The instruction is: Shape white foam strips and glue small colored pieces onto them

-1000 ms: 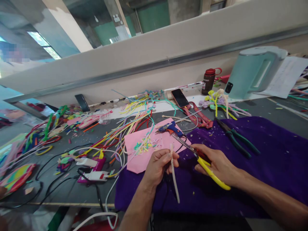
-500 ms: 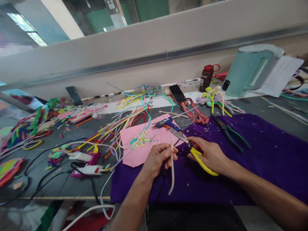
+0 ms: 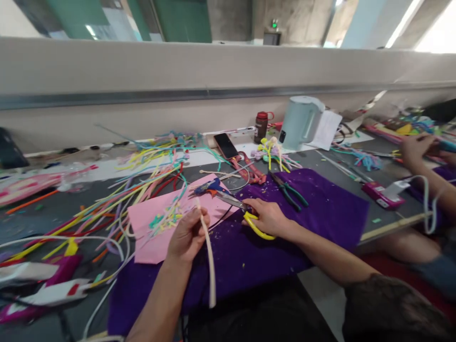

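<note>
My left hand (image 3: 188, 233) pinches a cream pipe cleaner (image 3: 210, 266), whose short top end pokes above the fingers and whose long end hangs down. In my right hand (image 3: 268, 217) are scissors with yellow handles (image 3: 259, 229), their blades (image 3: 231, 199) pointing left, apart from the pipe cleaner. A blue glue gun (image 3: 208, 186) lies just beyond the blades on a pink sheet (image 3: 146, 249). Small yellow and teal cut pieces (image 3: 166, 221) are scattered on that sheet. Beneath both hands spreads a purple cloth (image 3: 235, 266).
Green-handled pliers (image 3: 292, 192) rest on the cloth. Behind stand a phone (image 3: 225, 145), a bottle (image 3: 261, 128) and a kettle (image 3: 297, 123). Bundled coloured pipe cleaners (image 3: 142, 190) and power strips (image 3: 60, 285) lie left. At right are a co-worker's hands (image 3: 422, 149).
The view has swung right, bringing a co-worker's hands and another power strip into sight. More of the pipe cleaner hangs below my left hand. My right hand keeps hold of the scissors.
</note>
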Demonstrator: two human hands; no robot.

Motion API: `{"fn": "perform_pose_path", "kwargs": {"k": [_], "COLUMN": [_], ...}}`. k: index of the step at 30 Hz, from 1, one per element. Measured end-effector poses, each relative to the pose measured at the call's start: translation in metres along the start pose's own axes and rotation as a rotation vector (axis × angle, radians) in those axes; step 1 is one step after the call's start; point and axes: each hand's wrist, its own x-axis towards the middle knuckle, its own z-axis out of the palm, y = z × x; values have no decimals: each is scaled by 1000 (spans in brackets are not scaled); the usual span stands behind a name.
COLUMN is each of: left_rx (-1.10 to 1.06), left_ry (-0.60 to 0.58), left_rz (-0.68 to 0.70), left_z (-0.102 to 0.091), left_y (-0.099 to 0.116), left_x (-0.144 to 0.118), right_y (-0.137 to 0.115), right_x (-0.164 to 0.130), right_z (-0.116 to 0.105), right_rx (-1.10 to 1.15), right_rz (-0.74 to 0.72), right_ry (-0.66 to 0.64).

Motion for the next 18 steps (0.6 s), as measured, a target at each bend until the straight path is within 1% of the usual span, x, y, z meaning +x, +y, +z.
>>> {"fn": "perform_pose_path", "kwargs": {"k": [2,5,10,14,16,18], "left_rx": [45,178,287,309,317,330], "left_ry": [1,-20,-20,-28,-44,-52], "left_rz": [30,58,83,73,70,71], "left_z": [0,2,1,0,1,2], "left_y": [0,-5,-8,-8,-8,-9], "left_x": [0,-3,-3,-1,-1,-1], "right_y": [1,6,27,60,82,105], "right_x": [-5,-14,-27,-36,-40,-44], "right_z": [-4,-10,-30,-56,-70,-82], "right_rx": [-30,-96,-229,-286,-336,-397], "right_rz": [8,28,157,286,394,516], "right_ry": [11,19,1,59,94,71]}}
